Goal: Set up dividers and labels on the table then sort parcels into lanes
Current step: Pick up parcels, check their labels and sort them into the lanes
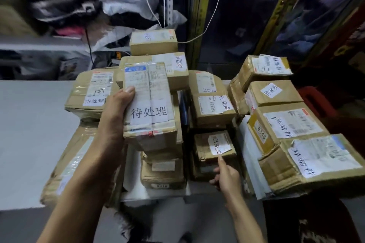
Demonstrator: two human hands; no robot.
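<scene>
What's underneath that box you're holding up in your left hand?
Under the held box, gripped by the left hand, sits a stack of cardboard parcels. The lowest rests on a white sheet. Their tops and most labels are hidden.

Looks like a cramped parcel depot or courier pickup point; taped cardboard parcels (215, 108) with shipping labels heaped on a white table (29, 134); handwritten-style status slips (149, 112) stuck on top; metal shelving (39, 40) behind crammed with grey mailer bags (130, 4).
</scene>
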